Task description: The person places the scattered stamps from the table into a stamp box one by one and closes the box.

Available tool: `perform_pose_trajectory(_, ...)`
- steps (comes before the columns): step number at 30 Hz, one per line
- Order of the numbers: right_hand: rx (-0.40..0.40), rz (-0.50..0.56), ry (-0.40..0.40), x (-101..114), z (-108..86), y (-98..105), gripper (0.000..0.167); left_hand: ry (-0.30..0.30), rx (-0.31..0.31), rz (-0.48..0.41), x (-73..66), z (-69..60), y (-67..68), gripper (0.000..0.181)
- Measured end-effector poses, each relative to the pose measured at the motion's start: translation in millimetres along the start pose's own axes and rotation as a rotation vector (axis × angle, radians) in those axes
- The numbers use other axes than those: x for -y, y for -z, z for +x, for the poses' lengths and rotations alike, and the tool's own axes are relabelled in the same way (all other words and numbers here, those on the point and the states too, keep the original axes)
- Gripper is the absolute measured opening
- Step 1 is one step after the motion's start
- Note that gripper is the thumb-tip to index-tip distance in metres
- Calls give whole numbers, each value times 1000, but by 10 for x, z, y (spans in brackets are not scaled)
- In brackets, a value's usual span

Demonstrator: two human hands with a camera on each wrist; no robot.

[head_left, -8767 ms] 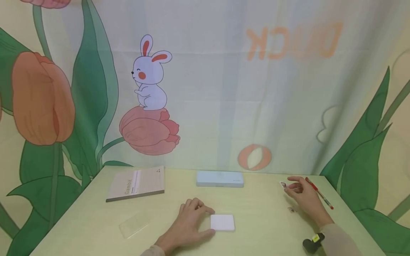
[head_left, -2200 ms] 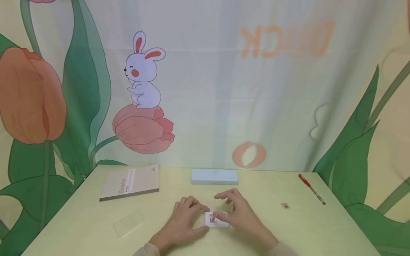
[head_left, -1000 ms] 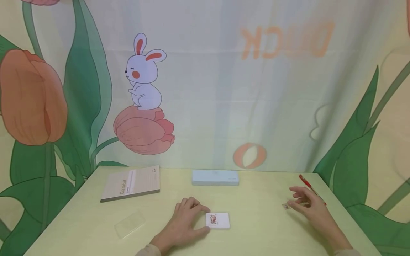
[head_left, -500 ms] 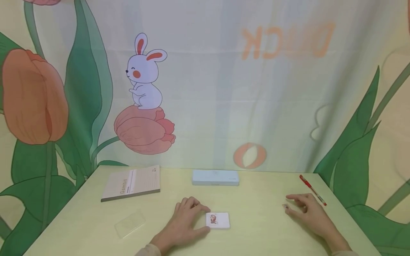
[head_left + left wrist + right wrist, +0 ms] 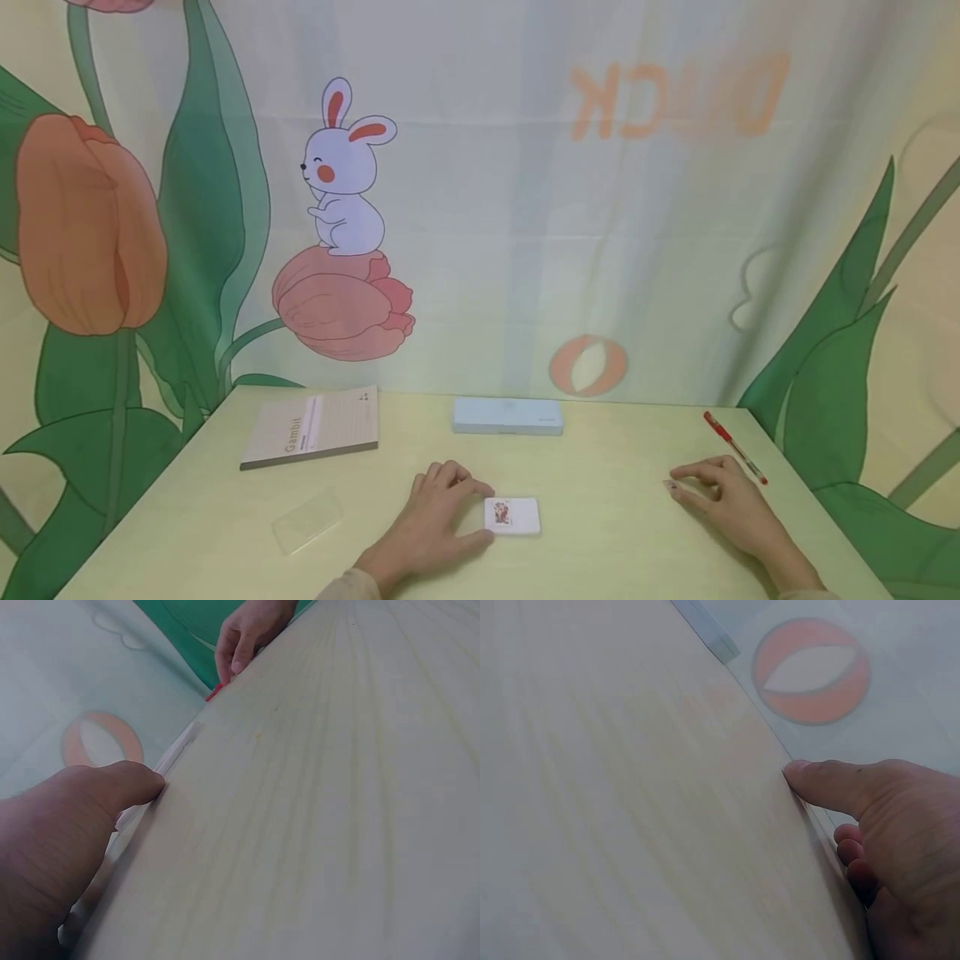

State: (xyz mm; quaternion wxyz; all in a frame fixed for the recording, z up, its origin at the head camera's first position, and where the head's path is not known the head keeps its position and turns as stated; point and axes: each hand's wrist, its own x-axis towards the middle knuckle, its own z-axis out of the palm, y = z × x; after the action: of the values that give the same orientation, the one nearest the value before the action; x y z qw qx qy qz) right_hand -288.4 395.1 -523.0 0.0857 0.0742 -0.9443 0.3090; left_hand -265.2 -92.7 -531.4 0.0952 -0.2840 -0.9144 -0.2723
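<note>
On the table, a small flat white rounded rectangular case (image 5: 526, 517) bears a red-and-dark cartoon sticker (image 5: 501, 512) on its left half. My left hand (image 5: 441, 518) holds the left end of this case, index finger at the far corner and thumb at the near one; the left wrist view shows the thumb (image 5: 142, 784) against its edge. Off to the right, my right hand (image 5: 723, 497) pinches a small square sticker (image 5: 669, 485) between thumb and index finger, close to the tabletop. In the right wrist view the thumb (image 5: 825, 780) hides the sticker.
A clear plastic cover (image 5: 308, 522) lies left of my left hand. Farther back are a notebook (image 5: 311, 429) marked "Gambit" and a pale blue box (image 5: 507, 416). Beyond my right hand lies a red pen (image 5: 735, 447). A printed curtain (image 5: 480, 208) hangs behind the table.
A sticker now sits on the previously bare white case. My right hand went from the case back to the right, and its index finger has closed toward the thumb at the small sticker.
</note>
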Motion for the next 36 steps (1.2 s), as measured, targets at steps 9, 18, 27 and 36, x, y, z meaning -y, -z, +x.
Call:
perform_pose_trajectory(9,-35,-2,24,-31,-1,-20,26,1,-1,1,-22,-4,21,51)
perform_pose_trajectory(18,-68,66,-27,-33,1,-34,34,0,-1,1,-11,-4,1,51)
perform_pose_trajectory(27,-60,33,22,4,11,-11,39,10,-2,-1,4,12,-1,53)
perform_pose_trajectory(36,-51,10,33,8,-37,-14,25,6,1,2,2,6,-13,53)
